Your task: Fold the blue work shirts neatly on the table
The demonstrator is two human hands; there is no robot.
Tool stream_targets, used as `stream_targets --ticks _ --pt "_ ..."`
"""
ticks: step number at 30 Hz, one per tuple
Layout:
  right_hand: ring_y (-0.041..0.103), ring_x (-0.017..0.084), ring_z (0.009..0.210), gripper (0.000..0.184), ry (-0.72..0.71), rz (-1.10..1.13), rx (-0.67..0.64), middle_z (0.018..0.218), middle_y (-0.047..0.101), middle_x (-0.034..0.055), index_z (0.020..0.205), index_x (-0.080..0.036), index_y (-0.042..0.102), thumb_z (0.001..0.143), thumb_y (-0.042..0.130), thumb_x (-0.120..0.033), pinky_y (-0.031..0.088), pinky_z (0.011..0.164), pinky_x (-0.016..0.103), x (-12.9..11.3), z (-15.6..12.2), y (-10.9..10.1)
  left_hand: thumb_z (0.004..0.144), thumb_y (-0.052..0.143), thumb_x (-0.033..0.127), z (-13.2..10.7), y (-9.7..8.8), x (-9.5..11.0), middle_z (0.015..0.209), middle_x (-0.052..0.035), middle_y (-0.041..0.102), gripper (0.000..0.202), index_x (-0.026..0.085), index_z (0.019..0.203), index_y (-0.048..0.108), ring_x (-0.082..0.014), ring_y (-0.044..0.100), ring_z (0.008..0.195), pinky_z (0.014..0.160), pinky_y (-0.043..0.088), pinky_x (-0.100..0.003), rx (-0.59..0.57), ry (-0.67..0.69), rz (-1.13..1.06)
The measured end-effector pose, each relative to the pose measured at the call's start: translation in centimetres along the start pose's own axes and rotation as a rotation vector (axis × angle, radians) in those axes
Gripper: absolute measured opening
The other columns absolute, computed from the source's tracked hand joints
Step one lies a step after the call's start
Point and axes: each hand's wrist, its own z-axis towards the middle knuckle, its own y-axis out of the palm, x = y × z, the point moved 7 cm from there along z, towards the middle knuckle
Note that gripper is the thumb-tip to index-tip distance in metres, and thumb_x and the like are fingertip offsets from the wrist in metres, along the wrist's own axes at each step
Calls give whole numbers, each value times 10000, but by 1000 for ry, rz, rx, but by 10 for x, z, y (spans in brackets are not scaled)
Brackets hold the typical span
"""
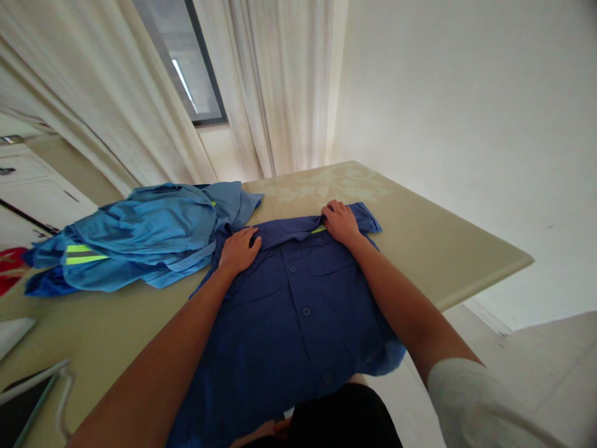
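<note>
A dark blue button-up work shirt (280,292) lies front up over the near part of the table, its lower part hanging toward my lap. Its far end is turned over into a long strip, with a bit of yellow-green band showing beneath. My left hand (239,251) rests on the left end of that strip, fingers stretched out and the thumb apart. Toward the right end, my right hand (341,222) has its fingers curled over the strip, closed on the cloth. Buttons and chest pocket flaps show between my forearms.
Left of the shirt lies a loose heap of lighter blue garments (153,230) with a reflective stripe. A red cloth (12,267) is at the far left. A white-framed object (35,389) stands lower left. The table (448,261) ends in a corner at the right, near a wall.
</note>
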Motion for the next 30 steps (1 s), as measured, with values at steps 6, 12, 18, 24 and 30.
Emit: stream_targets --ticks 6,12,18,24,30 --pt "526 350 1164 153 54 55 231 1227 662 180 1009 -178 688 897 587 -200 365 1013 464 19 -1 -24 1055 375 464 0 1 0 1558 -114 592 563 163 1467 613 -294 544 1441 1243 391 -462 -17 -4 5" --pt "579 293 1053 431 -7 182 -18 1061 707 99 1185 -199 679 769 603 -118 334 991 434 28 -1 -1 1055 372 465 0 -1 1 1557 -106 594 555 174 1459 616 -284 541 1444 1247 385 -443 -21 -2 9" --pt "526 371 1173 285 380 73 170 1213 668 190 1042 -178 749 970 485 -258 303 1033 526 68 -11 -9 1051 373 456 -1 -3 2 1556 -108 596 542 188 1452 621 -297 552 1431 1233 403 -472 -13 -4 3" --pt "568 350 1137 358 390 218 71 1234 697 164 1275 -199 642 937 569 -293 358 1013 498 74 -9 6 1053 371 462 0 -1 0 1571 -109 581 557 179 1468 609 -285 532 1453 1249 383 -451 -30 -11 9" --pt "511 391 1215 279 556 153 40 1216 698 187 1099 -200 754 882 580 -221 327 1023 570 96 -19 14 1054 374 457 0 0 0 1570 -108 581 559 170 1473 606 -293 538 1445 1245 387 -458 -32 -13 8"
